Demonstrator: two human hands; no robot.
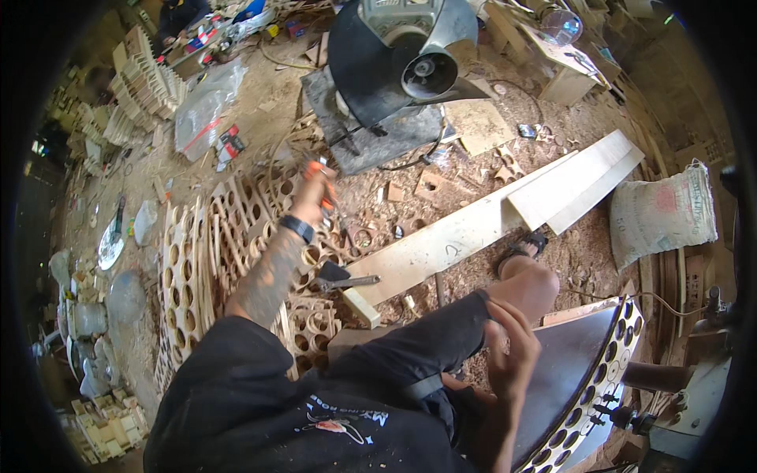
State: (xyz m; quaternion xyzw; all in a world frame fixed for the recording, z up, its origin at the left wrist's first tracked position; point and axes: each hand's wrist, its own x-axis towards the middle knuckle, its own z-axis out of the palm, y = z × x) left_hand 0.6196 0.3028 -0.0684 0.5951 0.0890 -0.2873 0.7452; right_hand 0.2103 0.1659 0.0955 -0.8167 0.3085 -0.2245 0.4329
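My left hand (314, 191) reaches forward over the wood offcuts, its fingers wrapped round an orange-handled tool (319, 168). Motion blur hides what kind of tool it is. A dark watch sits on that wrist. Beside my bent knee, my right hand (511, 345) is raised with loosely curved fingers and nothing in it. An adjustable wrench (351, 281) lies below my left hand, near the end of a long pale board (441, 251). Ahead stands a large dark fan (378, 67) on a grey slab (378, 142).
Perforated wood scraps (188, 276) are heaped at the left, and shavings cover the floor. A stuffed white sack (664, 213) stands at the right. By my right arm is a dark panel (564, 378) with a hole-cut strip along its edge. Another person (181, 17) is at the far left.
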